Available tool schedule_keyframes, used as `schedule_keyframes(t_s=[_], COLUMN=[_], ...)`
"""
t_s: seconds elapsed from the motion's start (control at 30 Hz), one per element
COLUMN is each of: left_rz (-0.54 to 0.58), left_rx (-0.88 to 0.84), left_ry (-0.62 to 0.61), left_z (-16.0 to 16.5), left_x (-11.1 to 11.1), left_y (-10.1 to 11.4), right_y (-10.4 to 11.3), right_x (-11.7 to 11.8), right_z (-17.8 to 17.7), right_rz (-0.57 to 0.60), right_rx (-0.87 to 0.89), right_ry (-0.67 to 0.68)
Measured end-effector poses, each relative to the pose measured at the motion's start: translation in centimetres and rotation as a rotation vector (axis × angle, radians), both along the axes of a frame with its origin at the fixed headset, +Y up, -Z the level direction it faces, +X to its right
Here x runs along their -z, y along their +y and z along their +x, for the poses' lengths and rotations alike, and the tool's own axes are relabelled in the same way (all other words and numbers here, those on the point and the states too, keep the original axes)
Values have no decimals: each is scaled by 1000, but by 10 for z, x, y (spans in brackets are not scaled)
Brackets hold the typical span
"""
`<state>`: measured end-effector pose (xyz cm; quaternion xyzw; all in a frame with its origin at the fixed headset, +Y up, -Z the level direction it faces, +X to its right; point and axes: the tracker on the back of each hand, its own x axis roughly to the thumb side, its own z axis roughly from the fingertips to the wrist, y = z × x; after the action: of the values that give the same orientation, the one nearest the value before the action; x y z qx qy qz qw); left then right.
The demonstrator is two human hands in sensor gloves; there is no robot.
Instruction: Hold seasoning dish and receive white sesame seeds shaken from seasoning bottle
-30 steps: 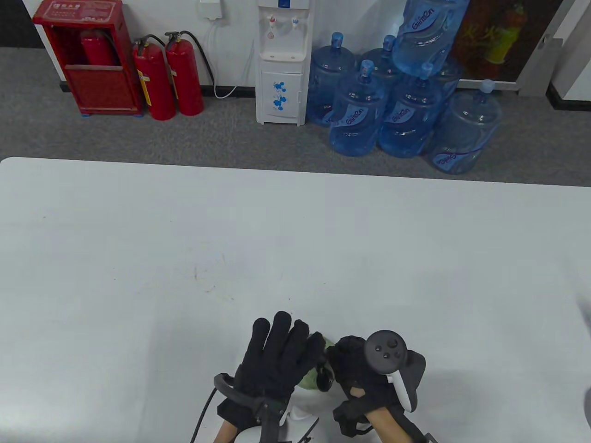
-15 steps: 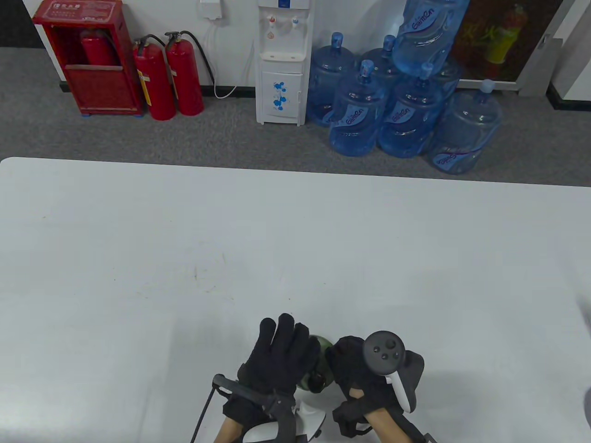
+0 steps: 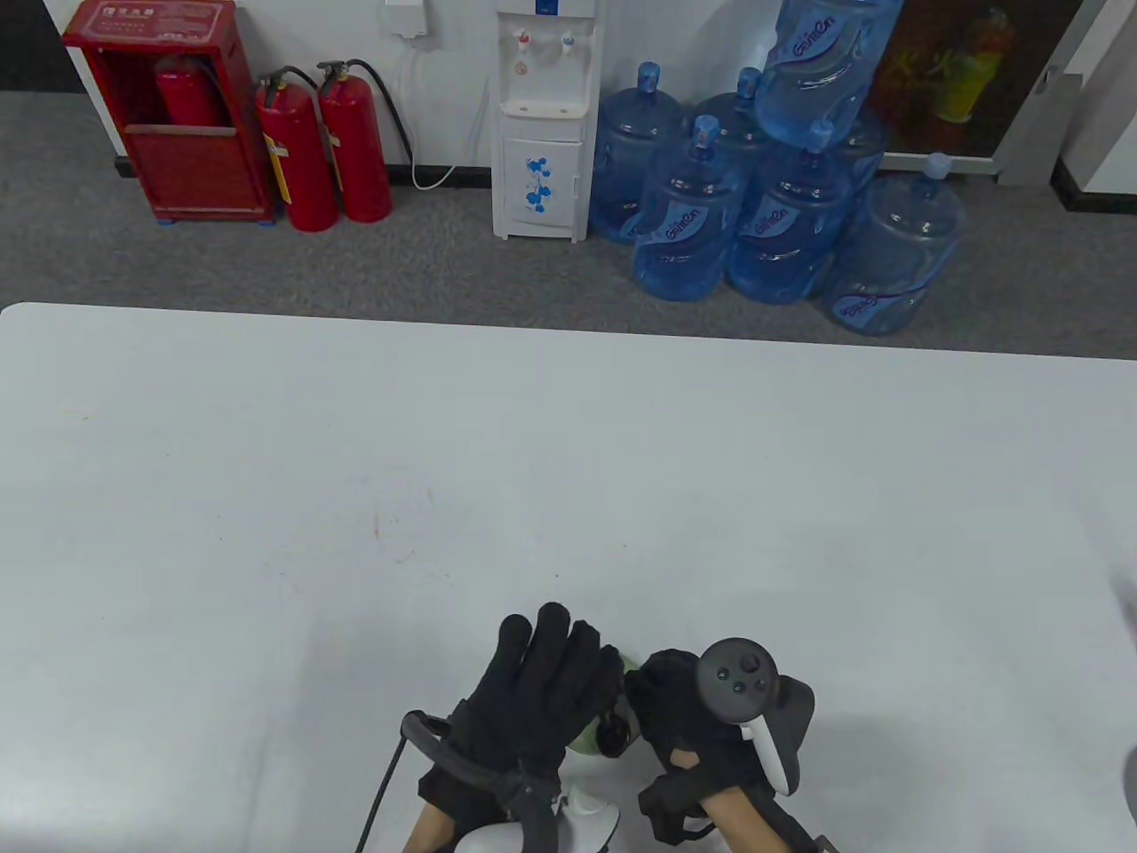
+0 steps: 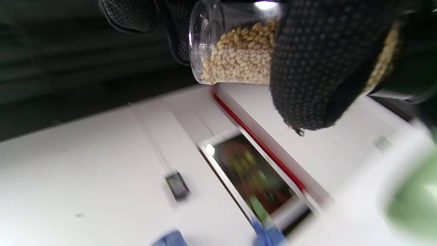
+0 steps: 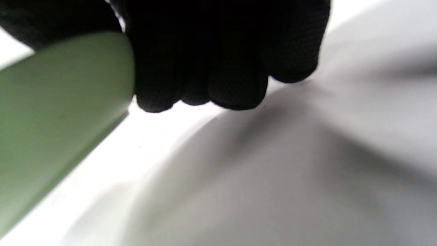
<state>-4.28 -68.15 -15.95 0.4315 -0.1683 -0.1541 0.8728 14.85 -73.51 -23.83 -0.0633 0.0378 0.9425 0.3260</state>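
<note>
Above surface (image 3: 568,498): bottle (image 4: 235,54) gripped by left hand (image 3: 533,684), dish (image 5: 58,112) held by right hand (image 3: 684,720); spout best kept over dish.

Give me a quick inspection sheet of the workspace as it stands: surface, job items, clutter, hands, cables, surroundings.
Surface: white table, faint scuff marks near the middle.
Job's things: clear seasoning bottle of pale sesame seeds, lying roughly sideways in the left wrist view; green dish, mostly hidden in the table view.
Clutter: nothing seen.
Hands: left hand grips the bottle; right hand holds the dish by its edge; both close together at the table's near edge.
Cables: black cable running from the left wrist.
Surroundings: water jugs, water dispenser, fire extinguishers on grey carpet.
</note>
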Motion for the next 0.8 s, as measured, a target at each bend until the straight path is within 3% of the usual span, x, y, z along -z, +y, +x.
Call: schedule_keyframes(t_s=[0.07, 0.1, 0.13, 0.17, 0.2, 0.23, 0.27, 0.3, 0.33, 0.4, 0.43, 0.47, 0.5, 0.53, 0.57, 0.63, 0.67, 0.7, 0.73, 0.77, 0.8], left_rz=[-204, -178, -56, 49, 64, -45, -167, -194, -107, 32, 32, -44, -165, -205, -122, 19, -11, -124, -201, -167, -63], left_rx=[25, 109, 182, 114, 21, -68, -27, 61, 172, 68, -24, -73, -5, 76, 159, -26, -91, -75, 24, 126, 145], left_ry=[13, 46, 39, 38, 12, -41, 4, 58, 54, 37, 9, -23, 29, 82, 66, 9, -28, -12, 63, 73, 49], left_z=[6, 6, 5, 2, -1, -1, 3, 3, 4, 1, -1, 1, 6, 7, 6, -2, -2, 2, 3, 3, 2], left_x=[12, 11, 6, -3, -6, -1, 9, 12, 9, -3, -6, -1, 9, 12, 9, -5, -4, 6, 13, 12, 6], left_y=[-18, -23, -15, -1, 6, 3, -10, -18, -18, 0, 4, 1, -12, -19, -19, 4, 4, -6, -16, -21, -10], right_y=[0, -1, -2, -1, 0, 1, 1, -1, -1, 0, 1, 1, 1, 0, -1, 1, 2, 2, 0, -1, -1], right_x=[1, 2, 2, 1, 0, 0, 0, 0, 0, -1, -1, -1, -1, -1, -1, -1, -1, -1, 0, 0, 0], right_z=[0, 0, 0, 0, 0, 0, -1, -1, -1, -1, -1, -1, -2, -2, -1, -1, -1, -1, -1, -1, -1], right_rz=[3, 0, -5, -6, -2, 1, 2, 0, -4, -2, 2, 6, 4, 1, -6, -1, 6, 7, 4, -3, -7], right_rx=[-11, -12, -7, 1, 6, 6, 1, -3, -2, 1, 1, -3, -10, -11, -6, 3, 3, 0, -3, 1, 7], right_ry=[2, 1, -1, 2, 4, 9, 10, 9, 7, 11, 13, 17, 17, 16, 14, 18, 18, 19, 17, 15, 17])
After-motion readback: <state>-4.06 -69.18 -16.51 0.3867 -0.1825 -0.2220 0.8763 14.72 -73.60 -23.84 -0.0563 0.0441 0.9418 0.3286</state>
